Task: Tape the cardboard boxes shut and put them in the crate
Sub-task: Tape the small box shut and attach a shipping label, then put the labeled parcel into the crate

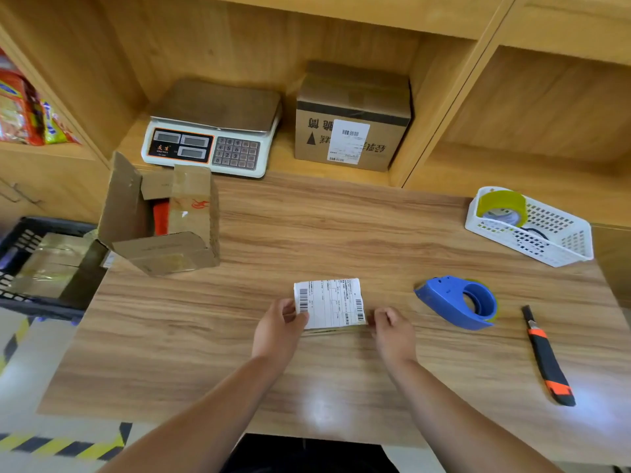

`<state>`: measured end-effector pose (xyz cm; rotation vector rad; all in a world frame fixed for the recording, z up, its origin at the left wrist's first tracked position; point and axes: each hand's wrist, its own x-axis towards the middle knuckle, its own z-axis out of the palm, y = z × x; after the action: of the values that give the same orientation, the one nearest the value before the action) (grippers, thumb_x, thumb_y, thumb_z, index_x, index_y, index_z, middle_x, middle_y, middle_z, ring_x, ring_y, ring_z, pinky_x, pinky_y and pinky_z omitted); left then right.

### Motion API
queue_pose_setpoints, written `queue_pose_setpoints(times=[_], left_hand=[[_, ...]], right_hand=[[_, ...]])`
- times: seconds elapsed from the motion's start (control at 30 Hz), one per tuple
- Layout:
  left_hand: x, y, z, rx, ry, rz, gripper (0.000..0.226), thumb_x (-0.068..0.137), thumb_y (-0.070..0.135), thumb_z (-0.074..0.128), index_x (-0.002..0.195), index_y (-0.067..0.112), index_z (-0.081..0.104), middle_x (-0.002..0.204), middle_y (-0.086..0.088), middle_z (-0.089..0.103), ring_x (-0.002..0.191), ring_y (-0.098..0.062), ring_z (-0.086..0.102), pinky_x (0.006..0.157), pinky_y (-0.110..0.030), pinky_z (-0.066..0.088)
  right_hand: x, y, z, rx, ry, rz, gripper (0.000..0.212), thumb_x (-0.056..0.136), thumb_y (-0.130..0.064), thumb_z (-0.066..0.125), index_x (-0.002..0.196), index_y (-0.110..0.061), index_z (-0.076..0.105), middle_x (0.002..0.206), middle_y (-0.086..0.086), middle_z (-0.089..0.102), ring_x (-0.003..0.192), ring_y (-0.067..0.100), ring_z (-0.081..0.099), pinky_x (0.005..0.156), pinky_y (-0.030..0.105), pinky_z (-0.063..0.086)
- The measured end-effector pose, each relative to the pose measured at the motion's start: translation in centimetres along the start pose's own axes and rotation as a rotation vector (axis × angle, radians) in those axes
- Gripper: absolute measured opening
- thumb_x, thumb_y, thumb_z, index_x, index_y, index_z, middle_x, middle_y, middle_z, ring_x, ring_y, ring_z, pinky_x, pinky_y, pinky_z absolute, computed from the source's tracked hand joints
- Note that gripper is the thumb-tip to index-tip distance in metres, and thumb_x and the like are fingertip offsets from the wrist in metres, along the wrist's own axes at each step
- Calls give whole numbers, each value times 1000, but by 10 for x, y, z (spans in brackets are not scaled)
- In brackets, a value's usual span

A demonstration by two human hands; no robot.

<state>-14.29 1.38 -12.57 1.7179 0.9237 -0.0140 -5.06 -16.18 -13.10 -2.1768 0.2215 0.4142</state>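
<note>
A white shipping label sheet (330, 302) lies near the front middle of the wooden table (307, 233). My left hand (280, 327) pinches its left edge and my right hand (391, 327) pinches its lower right corner. An open cardboard box (164, 220) with raised flaps stands at the table's left, something red inside it. A blue tape dispenser (459, 302) rests to the right of my hands. A closed cardboard box (353, 117) with a label sits in the shelf behind. The dark crate (20, 240) at far left holds taped boxes (51, 264).
A digital scale (211, 131) sits in the shelf beside the closed box. A white basket (546, 240) with a tape roll (502, 208) stands at the right rear. A black and orange utility knife (546, 356) lies at the right. Snack packets (24, 110) fill a left shelf.
</note>
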Motion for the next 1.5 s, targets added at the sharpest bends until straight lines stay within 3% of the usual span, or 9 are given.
queue_pose_setpoints(times=[0.1, 0.4, 0.57, 0.7, 0.93, 1.13, 1.23, 1.33, 1.5], left_hand=[[2, 2, -2, 42, -24, 18, 20, 85, 24, 64, 104, 28, 58, 89, 19, 61, 87, -2, 58, 74, -21, 39], [-10, 0, -13, -22, 71, -7, 24, 85, 18, 60, 107, 27, 61, 91, 17, 64, 90, -6, 60, 65, -20, 40], [-37, -4, -24, -134, 195, -43, 27, 85, 13, 56, 106, 31, 59, 92, 20, 64, 90, 0, 60, 68, -18, 41], [-69, -12, -36, -176, 295, -70, 29, 86, 14, 55, 95, 42, 55, 91, 24, 62, 89, 3, 58, 71, -22, 42], [-127, -42, -67, -328, 527, -162, 29, 85, 11, 53, 95, 39, 56, 91, 25, 60, 91, 5, 56, 77, -25, 44], [-166, -75, -114, -428, 724, -207, 35, 86, 3, 52, 114, 19, 65, 110, -3, 60, 98, -10, 57, 88, -31, 49], [-179, -93, -141, -404, 811, -214, 30, 85, 0, 51, 105, 17, 66, 100, -8, 54, 83, -7, 48, 69, -16, 39], [-190, -114, -172, -433, 851, -237, 28, 85, 0, 51, 95, 22, 65, 98, -10, 53, 83, -13, 48, 64, -17, 35], [-201, -163, -239, -490, 887, -253, 30, 86, 1, 52, 110, 13, 66, 95, -1, 54, 91, -18, 55, 82, -30, 46]], right_hand=[[-7, -8, 9, 51, 5, -2, 30, 93, -21, 53, 68, -5, 57, 66, 9, 57, 70, 27, 54, 69, 39, 45], [-26, -24, 20, -22, -112, -128, 22, 87, -18, 60, 65, -18, 57, 62, 0, 55, 63, 17, 48, 61, 30, 36], [-36, -33, 30, -82, -181, -238, 11, 91, -18, 58, 92, -15, 69, 78, 1, 64, 74, 19, 56, 66, 30, 38], [-51, -35, 40, -139, -270, -302, 13, 92, -18, 56, 89, -13, 68, 76, 3, 65, 70, 22, 56, 63, 32, 38], [-96, -44, 70, -152, -506, -395, 15, 93, -18, 53, 87, -12, 66, 79, 4, 67, 75, 25, 63, 70, 36, 47], [-155, -60, 108, -187, -706, -495, 18, 94, -21, 52, 83, -15, 66, 74, 0, 66, 66, 16, 55, 61, 31, 41], [-183, -67, 131, -194, -761, -529, 18, 93, -21, 54, 78, -18, 64, 69, -1, 63, 61, 13, 51, 57, 29, 37], [-212, -75, 161, -238, -800, -562, 18, 93, -23, 54, 78, -20, 64, 68, -4, 63, 59, 11, 51, 55, 28, 36], [-266, -93, 231, -274, -828, -615, 15, 92, -22, 55, 84, -18, 66, 75, -8, 66, 68, 11, 58, 58, 26, 40]])
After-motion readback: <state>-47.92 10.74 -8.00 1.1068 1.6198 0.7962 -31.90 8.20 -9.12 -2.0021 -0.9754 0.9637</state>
